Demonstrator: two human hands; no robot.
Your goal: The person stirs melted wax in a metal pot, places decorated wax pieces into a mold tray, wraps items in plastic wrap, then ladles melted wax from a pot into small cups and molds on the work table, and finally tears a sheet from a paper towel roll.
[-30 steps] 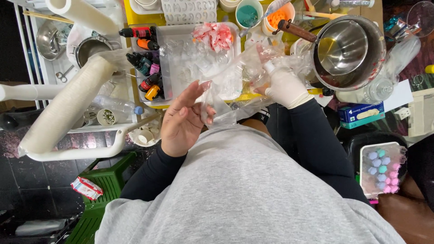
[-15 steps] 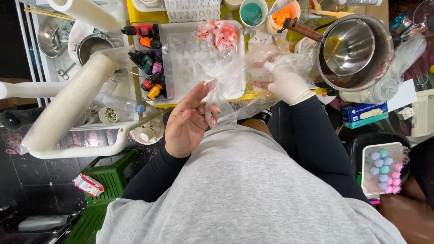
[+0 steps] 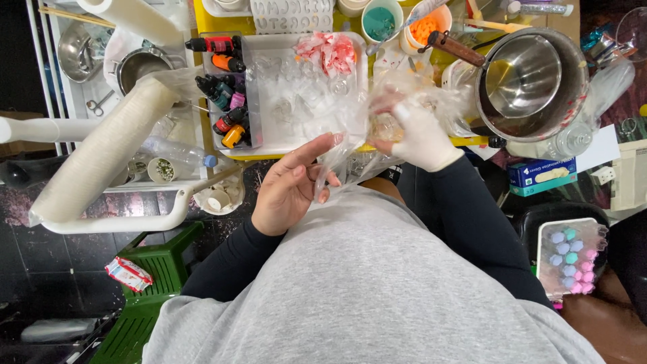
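Note:
My bare left hand (image 3: 291, 182) pinches the lower edge of a clear plastic bag (image 3: 357, 145) in front of my grey sweatshirt. My right hand (image 3: 419, 135), in a white glove, is pushed inside the same bag and grips something small and clear that I cannot make out. Just beyond the hands lies a white tray (image 3: 263, 138) holding clear moulded pieces and a heap of pink and red ones (image 3: 328, 50). Small dye bottles (image 3: 226, 94) with coloured caps line the tray's left side.
A steel saucepan (image 3: 532, 77) with a wooden handle stands at the right. Cups of teal (image 3: 381, 20) and orange paste (image 3: 426, 28) sit behind. A long stack of paper cups (image 3: 101, 155) lies at left. A green stool (image 3: 158, 269) and a box of pastel pieces (image 3: 569, 259) are below.
My left hand has slid slightly right and taken a firmer pinch on the bag's edge. The gloved right hand has moved deeper into the bag.

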